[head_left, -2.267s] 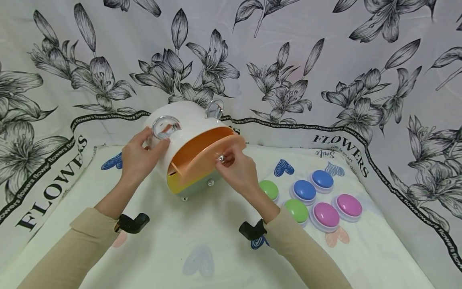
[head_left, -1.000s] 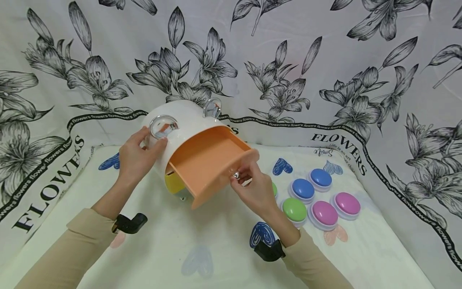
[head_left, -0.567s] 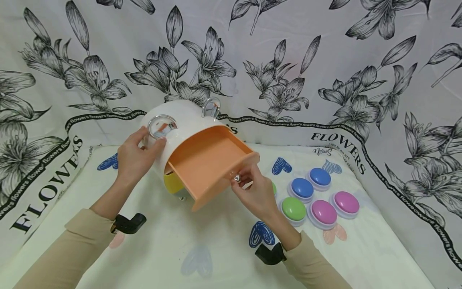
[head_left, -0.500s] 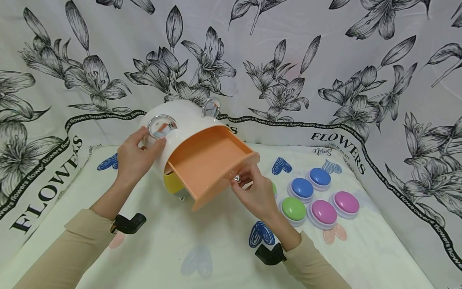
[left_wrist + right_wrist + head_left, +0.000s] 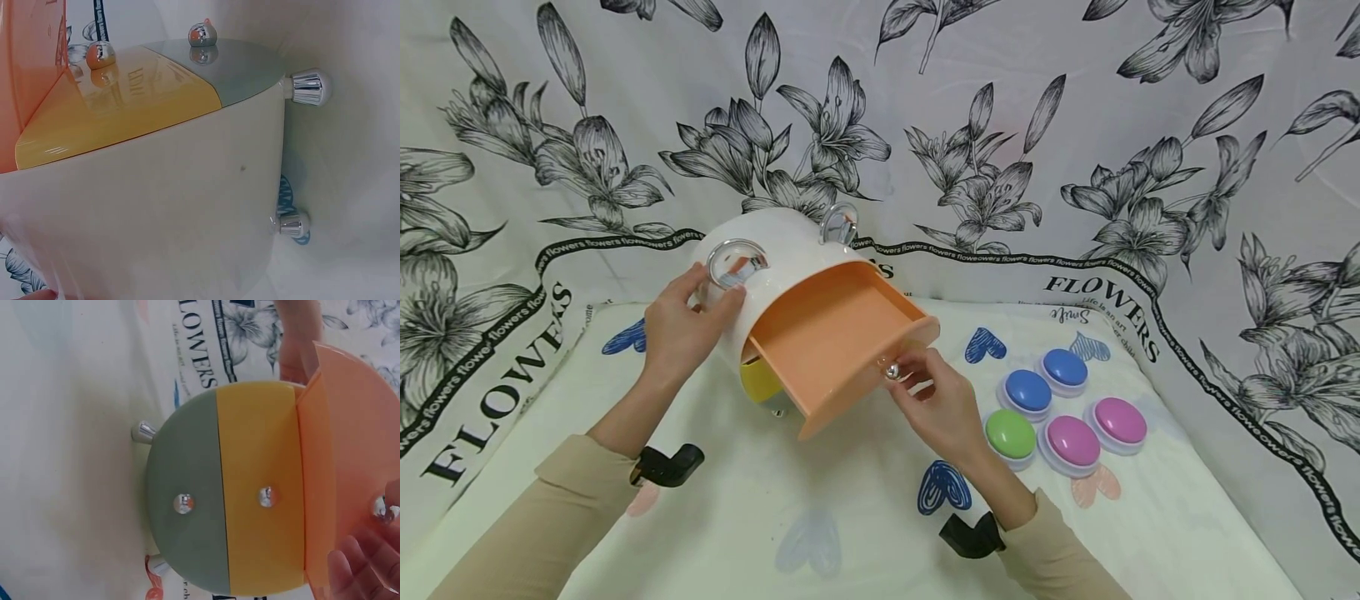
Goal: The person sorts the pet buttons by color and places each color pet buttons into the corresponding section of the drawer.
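Observation:
A white, rounded mini drawer cabinet (image 5: 775,242) with clear eye-like rings (image 5: 737,262) on top stands tilted on the cloth. Its orange top drawer (image 5: 842,329) is pulled far out, and no contents show inside. My left hand (image 5: 685,321) holds the cabinet's left side, thumb near one ring. My right hand (image 5: 940,404) has thumb and fingertips at the silver drawer knob (image 5: 892,372), the grip looking slack. In the right wrist view, the yellow drawer (image 5: 262,456) and grey-green drawer (image 5: 187,462) are closed. Little of the left hand shows in the left wrist view.
To the right lie several round push buttons: green (image 5: 1011,433), blue (image 5: 1028,389) and pink (image 5: 1073,439). A white cloth with printed hearts (image 5: 808,542) covers the surface. Behind hangs a flower-printed curtain (image 5: 970,50).
The orange drawer has come out toward the lower right with my right hand at its knob. In the last half second the hand shifted slightly right while the drawer stayed. My left hand keeps its hold.

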Motion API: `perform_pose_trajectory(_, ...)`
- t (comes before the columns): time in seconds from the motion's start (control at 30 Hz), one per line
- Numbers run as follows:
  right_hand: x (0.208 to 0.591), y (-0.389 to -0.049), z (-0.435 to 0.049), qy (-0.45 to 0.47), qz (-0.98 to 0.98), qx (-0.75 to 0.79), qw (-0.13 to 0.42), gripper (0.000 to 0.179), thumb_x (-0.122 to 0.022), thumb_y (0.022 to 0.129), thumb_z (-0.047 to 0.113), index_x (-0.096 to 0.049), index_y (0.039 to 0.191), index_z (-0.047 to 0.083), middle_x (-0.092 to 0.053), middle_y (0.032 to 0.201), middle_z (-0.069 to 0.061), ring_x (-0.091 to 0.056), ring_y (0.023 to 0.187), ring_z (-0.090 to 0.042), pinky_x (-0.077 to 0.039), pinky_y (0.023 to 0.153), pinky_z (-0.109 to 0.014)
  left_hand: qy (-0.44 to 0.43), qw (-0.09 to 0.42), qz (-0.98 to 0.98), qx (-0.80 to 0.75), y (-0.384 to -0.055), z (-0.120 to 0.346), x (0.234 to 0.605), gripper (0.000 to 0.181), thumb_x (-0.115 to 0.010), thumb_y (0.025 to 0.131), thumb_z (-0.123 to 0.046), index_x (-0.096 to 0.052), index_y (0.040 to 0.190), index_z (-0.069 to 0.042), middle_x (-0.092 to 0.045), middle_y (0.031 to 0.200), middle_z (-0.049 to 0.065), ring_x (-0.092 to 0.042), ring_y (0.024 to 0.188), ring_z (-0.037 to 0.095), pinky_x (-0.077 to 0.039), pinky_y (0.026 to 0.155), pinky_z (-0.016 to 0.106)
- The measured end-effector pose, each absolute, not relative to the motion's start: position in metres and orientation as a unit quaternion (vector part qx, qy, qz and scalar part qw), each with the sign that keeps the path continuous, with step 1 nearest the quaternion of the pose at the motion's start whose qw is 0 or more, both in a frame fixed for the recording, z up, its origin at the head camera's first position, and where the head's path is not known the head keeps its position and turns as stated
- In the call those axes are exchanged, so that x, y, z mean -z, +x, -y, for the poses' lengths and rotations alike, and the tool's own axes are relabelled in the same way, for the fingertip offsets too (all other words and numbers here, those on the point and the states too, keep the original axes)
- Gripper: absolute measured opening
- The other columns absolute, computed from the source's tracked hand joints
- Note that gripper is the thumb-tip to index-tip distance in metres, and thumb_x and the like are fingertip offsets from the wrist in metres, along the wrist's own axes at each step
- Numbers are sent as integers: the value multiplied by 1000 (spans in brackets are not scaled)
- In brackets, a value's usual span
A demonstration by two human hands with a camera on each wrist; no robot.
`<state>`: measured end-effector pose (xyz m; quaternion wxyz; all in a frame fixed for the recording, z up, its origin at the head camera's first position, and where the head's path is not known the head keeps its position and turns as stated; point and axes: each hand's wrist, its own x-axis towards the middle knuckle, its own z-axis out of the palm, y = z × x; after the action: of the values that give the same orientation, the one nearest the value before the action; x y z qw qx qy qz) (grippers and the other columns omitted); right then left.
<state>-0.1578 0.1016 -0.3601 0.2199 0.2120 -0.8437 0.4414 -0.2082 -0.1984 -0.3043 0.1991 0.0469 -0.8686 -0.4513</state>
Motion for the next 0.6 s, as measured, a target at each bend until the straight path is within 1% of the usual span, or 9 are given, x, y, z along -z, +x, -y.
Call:
perform_pose_trajectory(0.1, 361, -156, -109, 205, 841, -448, 223, 29, -70, 81, 12, -59, 108, 10, -66, 97, 1, -62, 82, -9, -55, 65, -22, 49, 198, 869, 450, -208, 199, 305, 64, -57, 84, -48, -49, 133, -7, -35, 146, 9, -34, 133, 29, -42, 97, 49)
perform_pose_trajectory(0.27, 365, -155, -127, 184, 847, -448, 217, 36, -70, 81, 12, -59, 115, 10, -66, 106, 0, -63, 93, -12, -56, 75, -27, 55, 195, 873, 444, -207, 199, 304, 67, -56, 84, -49, -46, 136, -8, -33, 147, 9, -35, 132, 31, -43, 96, 50)
perform_pose_trajectory(0.47, 376, -157, -158, 186, 861, -418, 221, 46, -70, 80, 9, -55, 124, 11, -63, 115, -4, -60, 102, -17, -54, 81, -34, 48, 200, 871, 447, -207, 198, 303, 63, -57, 85, -47, -50, 133, -8, -35, 146, 9, -34, 133, 29, -43, 96, 49)
perform_pose_trajectory(0.53, 382, -157, -169, 188, 865, -407, 227, 48, -70, 80, 8, -55, 125, 10, -62, 117, -4, -59, 104, -18, -54, 82, -35, 47, 199, 870, 448, -207, 198, 303, 62, -58, 84, -47, -51, 131, -8, -35, 146, 8, -34, 133, 28, -43, 97, 48)
perform_pose_trajectory(0.6, 387, -156, -180, 180, 872, -399, 221, 50, -71, 79, 8, -55, 126, 12, -61, 120, -4, -57, 107, -19, -53, 85, -36, 45, 197, 870, 450, -206, 198, 303, 61, -58, 85, -47, -52, 131, -7, -35, 146, 8, -33, 133, 27, -43, 97, 48)
